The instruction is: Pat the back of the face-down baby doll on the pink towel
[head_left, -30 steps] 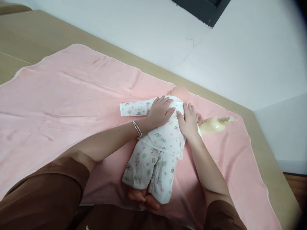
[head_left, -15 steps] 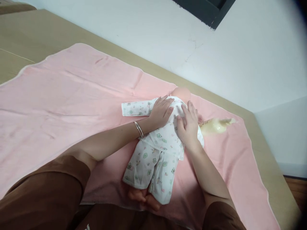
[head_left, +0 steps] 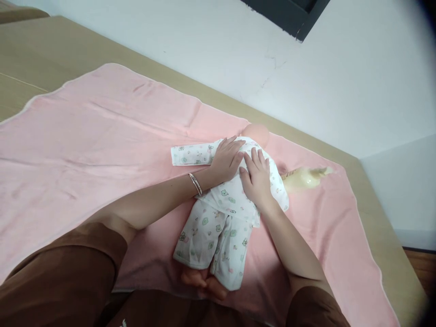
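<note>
A baby doll in white printed pyjamas lies on a pink towel, its head pointing toward the wall and its feet toward me. My left hand, with a silver bracelet on the wrist, lies flat on the doll's upper chest beside the outstretched left sleeve. My right hand rests flat on the chest just to the right, fingers spread, nearly touching the left hand. The doll's bare right arm sticks out to the right.
The towel covers a light wooden table that runs along a white wall. A dark frame hangs at the top. My brown sleeves fill the bottom edge. Wooden floor shows at the far right.
My right hand has slid left from the doll's right side onto the middle of its chest, closer to my left hand. My left hand has stayed in place.
</note>
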